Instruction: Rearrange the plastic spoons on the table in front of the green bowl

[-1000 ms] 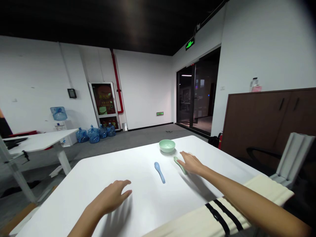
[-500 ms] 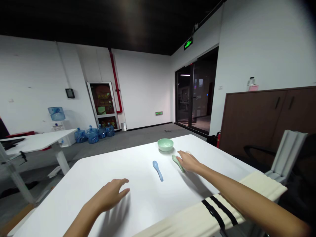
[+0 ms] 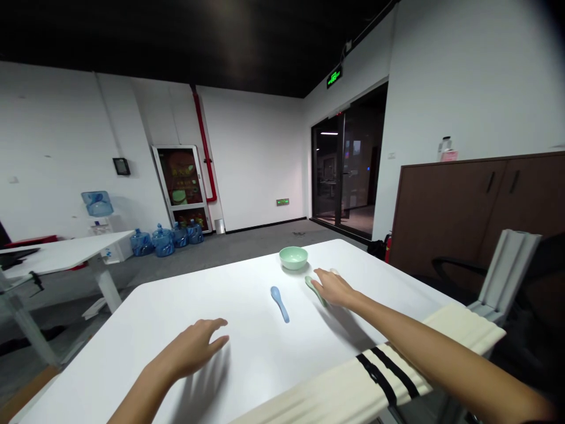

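Observation:
My left hand point(image 3: 197, 347) hovers over the near left of the white table point(image 3: 247, 365), thumb and fingers apart, holding nothing. Farther off on the right, my right hand point(image 3: 334, 287) is low over the table, its fingertips and thumb stretched leftward with a gap between them. Next to its thumb lies a green spoon point(image 3: 311, 284), part of its handle behind the hand. A whitish thing point(image 3: 334, 271) peeks out behind the knuckles, mostly hidden. Between my hands lies a blue spoon point(image 3: 279, 304), bowl end away from me. A green bowl point(image 3: 293, 258) stands upright near the far edge.
Cream cloth point(image 3: 326, 386) with black straps lies along the near right edge, under my right forearm. A metal profile post point(image 3: 507, 271) and a brown cabinet point(image 3: 463, 206) stand at right. Blue water bottles point(image 3: 163, 240) and another white table point(image 3: 66, 250) are at left.
The whole view has shifted slightly. Both hands keep nearly the same pose, and the spoons and bowl stay where they were on the table.

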